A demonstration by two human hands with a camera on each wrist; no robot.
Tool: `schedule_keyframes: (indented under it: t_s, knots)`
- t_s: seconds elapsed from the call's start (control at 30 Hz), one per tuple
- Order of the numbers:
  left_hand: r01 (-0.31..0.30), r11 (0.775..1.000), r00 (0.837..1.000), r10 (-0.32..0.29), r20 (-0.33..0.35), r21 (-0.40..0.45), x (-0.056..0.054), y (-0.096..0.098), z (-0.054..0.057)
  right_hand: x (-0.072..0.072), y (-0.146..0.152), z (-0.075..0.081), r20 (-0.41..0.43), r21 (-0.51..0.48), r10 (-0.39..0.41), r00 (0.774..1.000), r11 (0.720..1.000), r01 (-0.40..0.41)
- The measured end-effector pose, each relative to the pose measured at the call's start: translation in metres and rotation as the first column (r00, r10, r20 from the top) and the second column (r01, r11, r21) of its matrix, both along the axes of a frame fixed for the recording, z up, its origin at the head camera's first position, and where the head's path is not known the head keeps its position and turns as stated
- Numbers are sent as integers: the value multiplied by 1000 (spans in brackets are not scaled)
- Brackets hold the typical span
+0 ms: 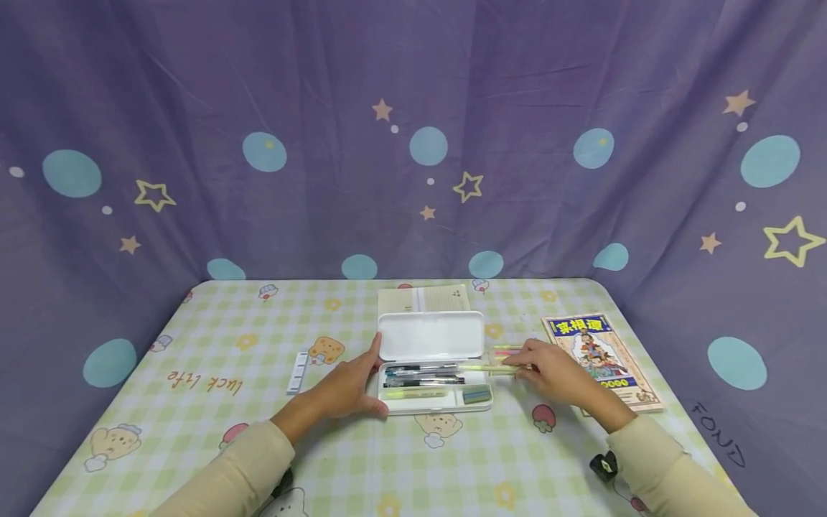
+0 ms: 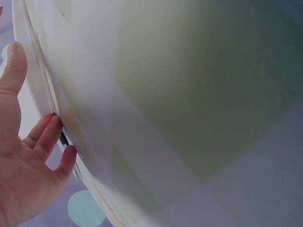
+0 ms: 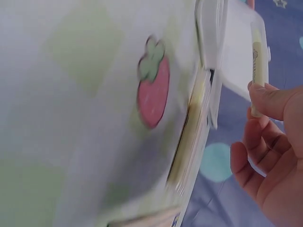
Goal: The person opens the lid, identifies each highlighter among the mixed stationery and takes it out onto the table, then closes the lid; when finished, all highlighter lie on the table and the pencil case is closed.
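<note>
A white pencil case [image 1: 436, 413] lies with its lid [image 1: 431, 337] raised. Inside are several pens [image 1: 423, 380], a yellow highlighter [image 1: 413, 393] and a grey-green eraser [image 1: 477, 395]. My left hand [image 1: 349, 384] spans the case's left end, thumb at the front corner and index finger by the lid hinge; the left wrist view shows the fingers [image 2: 49, 135] fairly straight against the case. Between thumb and fingers my right hand [image 1: 549, 370] pinches a pale yellow highlighter [image 3: 258, 61], its tip end over the case's right side.
Right of the case, partly behind the right hand, lie more highlighters [image 1: 507, 347], pink and yellow. An illustrated book [image 1: 594, 352] lies farther right. Behind the lid is a beige notebook [image 1: 423, 298]. A small white, dark-marked strip [image 1: 297, 373] sits at left on the checked tablecloth [image 1: 194, 424].
</note>
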State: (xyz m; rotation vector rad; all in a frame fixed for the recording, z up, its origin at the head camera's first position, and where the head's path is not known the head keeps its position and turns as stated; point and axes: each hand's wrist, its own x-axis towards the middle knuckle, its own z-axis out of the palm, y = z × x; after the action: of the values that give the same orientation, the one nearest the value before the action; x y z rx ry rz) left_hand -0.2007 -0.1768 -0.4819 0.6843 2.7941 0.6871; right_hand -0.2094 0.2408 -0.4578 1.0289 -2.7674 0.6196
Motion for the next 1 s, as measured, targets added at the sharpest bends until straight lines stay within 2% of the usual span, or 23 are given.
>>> schedule_keyframes:
  t_s: [0.3, 0.47, 0.7, 1.0]
  knots:
    - [2, 1000, 1000, -2, -12, 1, -1, 0, 1, 2, 33, -5, -13, -28, -86, 996, 996, 86]
    - [-7, 1000, 1000, 7, -6, -10, 0, 1, 1, 1, 46, -12, 2, -24, -83, 997, 996, 83]
    - [-2, 1000, 1000, 2, -7, -8, 1, 1, 2, -2, 54, -21, 36, 40, -108, 994, 994, 106]
    - [-3, 1000, 1000, 3, -11, -6, 1, 2, 2, -3, 54, -27, 42, 66, -151, 988, 987, 148]
